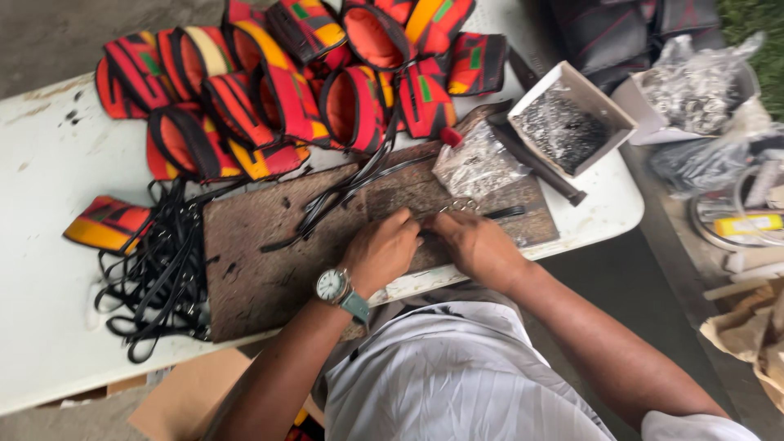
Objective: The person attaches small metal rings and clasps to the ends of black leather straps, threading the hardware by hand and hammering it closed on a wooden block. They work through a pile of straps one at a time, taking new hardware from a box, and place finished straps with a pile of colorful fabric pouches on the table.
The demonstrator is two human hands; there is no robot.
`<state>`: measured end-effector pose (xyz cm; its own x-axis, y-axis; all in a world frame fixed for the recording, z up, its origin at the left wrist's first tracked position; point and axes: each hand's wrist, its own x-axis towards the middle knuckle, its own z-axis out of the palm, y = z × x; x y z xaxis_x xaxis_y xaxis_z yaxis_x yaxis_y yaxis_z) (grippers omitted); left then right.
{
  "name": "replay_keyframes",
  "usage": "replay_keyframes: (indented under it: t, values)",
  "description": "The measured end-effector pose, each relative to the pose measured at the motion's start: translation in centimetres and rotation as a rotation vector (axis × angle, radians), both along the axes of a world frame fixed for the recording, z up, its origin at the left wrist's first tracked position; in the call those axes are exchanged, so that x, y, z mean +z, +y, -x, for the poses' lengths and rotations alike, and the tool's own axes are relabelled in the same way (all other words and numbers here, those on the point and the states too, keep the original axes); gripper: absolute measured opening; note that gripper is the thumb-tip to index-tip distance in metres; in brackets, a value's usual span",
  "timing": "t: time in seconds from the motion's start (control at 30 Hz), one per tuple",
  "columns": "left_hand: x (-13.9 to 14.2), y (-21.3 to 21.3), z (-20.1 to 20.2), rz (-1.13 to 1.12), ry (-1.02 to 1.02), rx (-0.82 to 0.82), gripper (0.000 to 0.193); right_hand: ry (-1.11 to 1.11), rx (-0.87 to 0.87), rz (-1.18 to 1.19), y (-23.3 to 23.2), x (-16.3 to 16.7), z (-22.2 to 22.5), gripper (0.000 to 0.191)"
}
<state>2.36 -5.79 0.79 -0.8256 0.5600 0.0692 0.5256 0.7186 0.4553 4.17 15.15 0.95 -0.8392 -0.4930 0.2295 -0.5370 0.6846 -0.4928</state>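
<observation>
Near edge: left hand [384, 249], w/ one wristwatch [333, 286], and right hand [482, 245] meet on one brown board [253, 269] on the white tabletop [49, 180]. Fingers curled together over a small metal piece by a black strap [506, 213]; can't tell what each grips. Left: pile of black straps [163, 269], too tangled to count. Right of centre: one clear bag of hardware [478, 163], one open box of dark bits [570, 118]. Far: approx a dozen red-orange fabric pouches [286, 82].
</observation>
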Motion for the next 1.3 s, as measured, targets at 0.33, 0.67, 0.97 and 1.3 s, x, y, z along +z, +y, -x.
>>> replay_keyframes:
  t: [0.33, 0.67, 0.97, 1.3]
  values:
    - [2.5, 1.3, -1.1, -0.117, -0.128, 0.113, 0.033, -0.039, -0.359, 0.266, 8.1, 6.3, -0.1, 0.042]
    - [7.1, 4.1, 1.4, -0.119, 0.029, 0.114, 0.04, 0.092, -0.46, -0.266, 20.3, 4.3, 5.0, 0.017]
    - [7.7, 4.9, 3.4, -0.112, 0.127, 0.07, 0.032, 0.18, -0.404, -0.051, 20.4, 9.6, 5.9, 0.016]
    - [7.6, 0.4, -0.7, -0.01, 0.041, 0.16, 0.028, 0.355, -0.242, -0.095, 16.5, 7.4, 9.6, 0.016]
